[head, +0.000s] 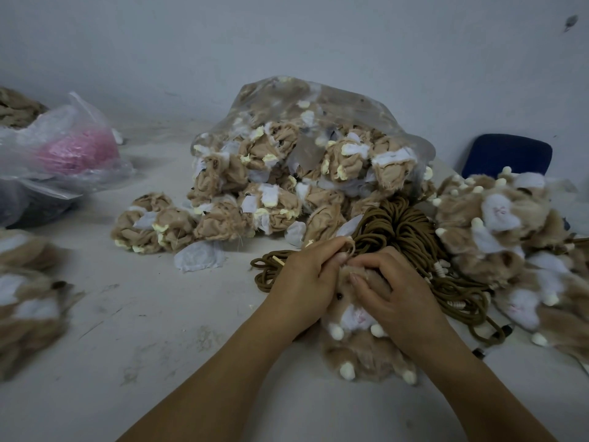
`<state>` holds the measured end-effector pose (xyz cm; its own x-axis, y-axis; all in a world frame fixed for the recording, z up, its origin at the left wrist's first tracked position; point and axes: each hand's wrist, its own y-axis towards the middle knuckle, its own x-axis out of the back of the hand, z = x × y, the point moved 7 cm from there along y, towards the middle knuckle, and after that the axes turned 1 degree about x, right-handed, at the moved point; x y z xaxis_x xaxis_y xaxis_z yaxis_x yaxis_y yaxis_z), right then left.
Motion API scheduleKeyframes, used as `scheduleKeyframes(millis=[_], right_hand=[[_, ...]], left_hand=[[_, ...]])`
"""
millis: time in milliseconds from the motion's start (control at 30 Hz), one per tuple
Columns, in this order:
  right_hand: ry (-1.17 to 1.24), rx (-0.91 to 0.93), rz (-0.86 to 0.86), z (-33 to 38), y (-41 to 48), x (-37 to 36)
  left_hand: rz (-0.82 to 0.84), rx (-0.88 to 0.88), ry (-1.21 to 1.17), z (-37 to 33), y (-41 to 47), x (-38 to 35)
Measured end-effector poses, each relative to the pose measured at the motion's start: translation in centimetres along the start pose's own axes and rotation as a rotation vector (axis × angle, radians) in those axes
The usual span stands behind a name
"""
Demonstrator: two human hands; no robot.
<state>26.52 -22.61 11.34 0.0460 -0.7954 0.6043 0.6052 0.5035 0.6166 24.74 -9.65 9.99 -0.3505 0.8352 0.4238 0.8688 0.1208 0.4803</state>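
Pale wall, blue chair at rt.

place: small plush-toy workshop | shown by: clear bag packed with inside-out fur skins, more spilled on the scuffed white worktable | finished plush animals heaped at right and left | brown cord kept in a coiled bundle | one plush toy being worked at the near edge | bare painted wall behind

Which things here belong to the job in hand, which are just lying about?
In the job: plush toy, held by right hand; cord loop at its head, pinched by left hand; cord bundle behind.
Lying about: clear bag of plush skins; plush pile at right; pink bundle in a bag; blue chair.
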Motion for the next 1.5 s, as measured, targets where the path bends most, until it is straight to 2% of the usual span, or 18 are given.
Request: scheduleKeyframes(millis=[133, 267, 333, 433, 633, 800, 967, 1500], right_hand=[[0.014, -0.024, -0.008, -0.1, -0.1, 0.1], [0.088, -0.219, 0.056, -1.7, -0.4, -0.3], [0.021, -0.288, 0.129, -2.6, -0.7, -0.9], [-0.072, -0.249, 0.146, -2.6, -0.7, -1.0], [0.020, -0.131, 0.213, -1.0, -0.7, -1.1], [-0.021, -0.081, 0.249, -0.6, -0.5, -1.1], [-0.014, -0.090, 0.281, -0.9, -0.5, -1.1], [0.047, -0.228, 0.279, -2.1, -0.9, -0.7]], left_hand=[[-0.004, 0.112, -0.083, 1.2, 0.1, -0.3], [-0.016, 0.121, -0.072, 1.7, 0.3, -0.2], [-0.020, 0.105, -0.064, 1.8, 0.4, -0.1], [-0.019, 0.065, -0.035, 1.7, 0.4, 0.1], [-0.043, -0.134, 0.080, 0.3, 0.6, 0.9], [-0.022, -0.310, 0.200, -0.6, 0.3, 0.9], [0.029, -0.372, 0.294, -1.1, 0.2, 0.6], [0.037, -0.472, 0.255, -1.7, -0.2, 0.2]])
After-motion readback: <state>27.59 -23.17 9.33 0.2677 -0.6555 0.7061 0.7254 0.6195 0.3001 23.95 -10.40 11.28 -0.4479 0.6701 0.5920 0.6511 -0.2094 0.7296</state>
